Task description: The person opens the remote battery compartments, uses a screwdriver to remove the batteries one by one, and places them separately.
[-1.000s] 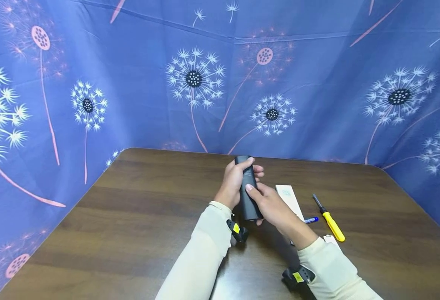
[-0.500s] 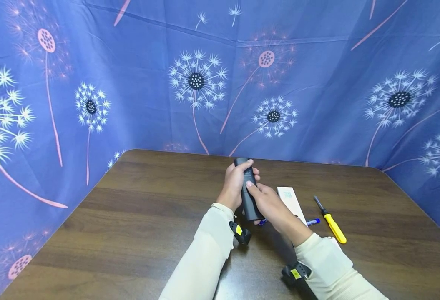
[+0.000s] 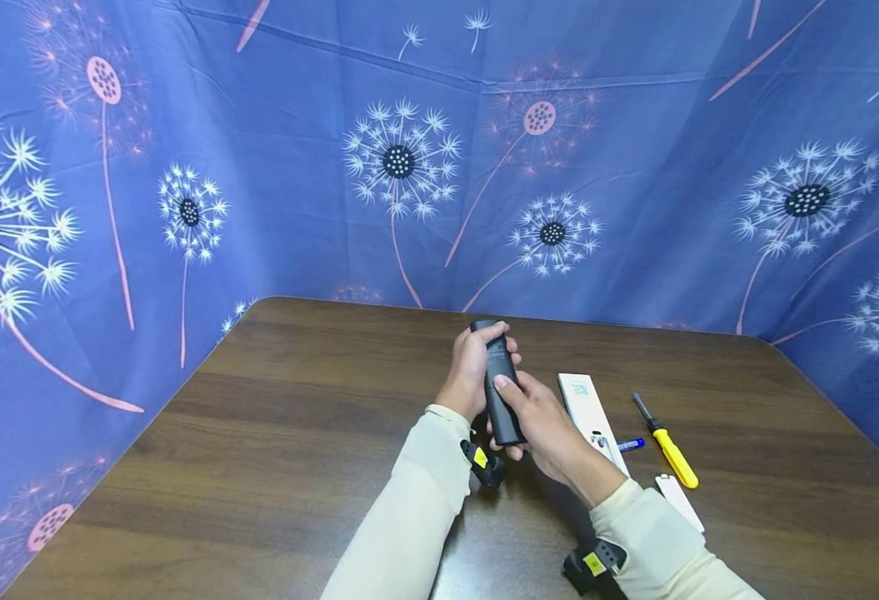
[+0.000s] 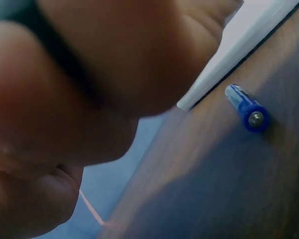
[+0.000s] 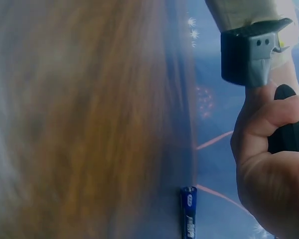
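Observation:
Both hands hold a black remote control (image 3: 499, 415), its labelled back facing up, above the table in the head view. My left hand (image 3: 463, 373) grips its far part, with the thumb across the back and fingers around the far side. The right hand (image 3: 551, 427) grips the near part, its thumb pressed on the back and fingertips showing beneath. In the left wrist view a blue battery (image 4: 246, 108) lies on the table close to the hands. The right wrist view also has a blue battery (image 5: 188, 214). The remote's front is hidden.
Right of the hands lies a long white remote control (image 3: 581, 400), with a blue battery (image 3: 630, 445) beside it. A yellow-handled screwdriver (image 3: 671, 454) and a small white cover (image 3: 681, 502) lie farther right. A blue dandelion-print cloth (image 3: 409, 250) hangs behind the wooden table (image 3: 297, 433).
Both hands keep their hold on the black remote, with only slight shifts. More of the white remote and the white cover shows beside the right arm. The head view has shifted slightly.

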Demonstrator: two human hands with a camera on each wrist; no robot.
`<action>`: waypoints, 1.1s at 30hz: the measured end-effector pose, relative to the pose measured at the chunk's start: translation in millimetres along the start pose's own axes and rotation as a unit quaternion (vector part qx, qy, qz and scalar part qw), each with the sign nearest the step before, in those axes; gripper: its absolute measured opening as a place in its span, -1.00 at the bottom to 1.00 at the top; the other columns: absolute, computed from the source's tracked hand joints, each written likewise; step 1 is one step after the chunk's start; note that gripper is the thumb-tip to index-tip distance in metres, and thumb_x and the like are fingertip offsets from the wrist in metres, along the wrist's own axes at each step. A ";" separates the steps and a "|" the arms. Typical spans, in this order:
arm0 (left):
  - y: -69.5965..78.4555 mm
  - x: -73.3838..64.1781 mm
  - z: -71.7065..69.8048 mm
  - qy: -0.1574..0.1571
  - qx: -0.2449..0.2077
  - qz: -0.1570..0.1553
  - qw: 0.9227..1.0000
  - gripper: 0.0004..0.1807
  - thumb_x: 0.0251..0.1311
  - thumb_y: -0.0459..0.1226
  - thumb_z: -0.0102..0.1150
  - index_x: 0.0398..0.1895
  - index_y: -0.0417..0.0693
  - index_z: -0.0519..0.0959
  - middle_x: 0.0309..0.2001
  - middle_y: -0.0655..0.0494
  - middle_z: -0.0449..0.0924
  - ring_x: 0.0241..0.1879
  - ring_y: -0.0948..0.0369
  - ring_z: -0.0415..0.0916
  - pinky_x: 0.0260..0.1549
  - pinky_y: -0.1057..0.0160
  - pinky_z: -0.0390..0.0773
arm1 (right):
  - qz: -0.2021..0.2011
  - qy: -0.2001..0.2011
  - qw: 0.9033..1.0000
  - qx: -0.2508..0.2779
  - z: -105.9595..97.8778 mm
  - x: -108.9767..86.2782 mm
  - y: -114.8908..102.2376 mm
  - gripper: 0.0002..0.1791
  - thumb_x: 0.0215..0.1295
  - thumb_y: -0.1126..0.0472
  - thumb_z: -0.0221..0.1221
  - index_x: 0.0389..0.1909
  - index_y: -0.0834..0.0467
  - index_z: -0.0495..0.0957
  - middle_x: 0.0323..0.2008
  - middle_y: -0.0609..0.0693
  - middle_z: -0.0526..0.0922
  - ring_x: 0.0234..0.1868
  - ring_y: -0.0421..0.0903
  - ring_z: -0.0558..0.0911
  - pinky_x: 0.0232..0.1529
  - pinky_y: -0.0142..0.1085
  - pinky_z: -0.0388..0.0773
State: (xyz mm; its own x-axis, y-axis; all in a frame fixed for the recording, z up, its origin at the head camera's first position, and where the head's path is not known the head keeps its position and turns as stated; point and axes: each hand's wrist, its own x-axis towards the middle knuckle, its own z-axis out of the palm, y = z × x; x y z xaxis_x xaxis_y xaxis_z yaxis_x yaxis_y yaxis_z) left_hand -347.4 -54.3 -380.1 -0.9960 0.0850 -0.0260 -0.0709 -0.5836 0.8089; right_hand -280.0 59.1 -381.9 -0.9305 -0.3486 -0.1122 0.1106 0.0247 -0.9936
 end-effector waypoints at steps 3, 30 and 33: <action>0.1 -0.2 -1.4 0.007 0.008 -0.005 1.000 -0.84 0.38 -0.22 0.07 -0.15 -0.13 0.53 -0.50 0.07 0.52 -0.55 0.19 0.51 -0.40 0.19 0.54 | 0.001 -0.002 0.999 0.032 2.8 -0.7 2.4 -0.56 0.62 0.02 -0.10 0.24 0.28 0.23 -0.43 0.20 0.54 -0.59 -0.03 0.59 -0.71 -0.36 0.39; 4.4 -3.0 1.5 0.007 -0.022 -0.002 1.000 -0.88 0.39 -0.24 0.08 -0.17 -0.10 0.42 -0.51 0.06 0.50 -0.56 0.19 0.48 -0.49 0.23 0.52 | 0.001 -0.045 0.998 0.032 1.8 -9.5 -5.5 -0.52 0.62 0.17 -0.19 0.45 0.21 0.07 -0.30 0.22 0.55 -0.44 0.01 0.61 -0.56 -0.29 0.52; 5.9 -3.1 0.9 0.006 -0.020 -0.002 1.000 -0.87 0.41 -0.24 0.06 -0.15 -0.12 0.41 -0.50 0.07 0.49 -0.55 0.19 0.48 -0.46 0.21 0.52 | 0.007 -0.037 0.999 0.020 2.2 -7.6 -7.7 -0.51 0.61 0.16 -0.19 0.45 0.20 0.08 -0.29 0.23 0.56 -0.43 0.02 0.62 -0.55 -0.28 0.54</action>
State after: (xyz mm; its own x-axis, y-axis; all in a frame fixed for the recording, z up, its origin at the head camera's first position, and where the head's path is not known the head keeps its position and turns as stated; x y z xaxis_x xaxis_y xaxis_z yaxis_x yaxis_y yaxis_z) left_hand -344.7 -57.3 -374.7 -0.9963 0.0782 -0.0357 -0.0764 -0.6146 0.7851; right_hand -273.0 59.5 -373.4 -0.9009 -0.4163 -0.1223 0.1380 -0.0076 -0.9904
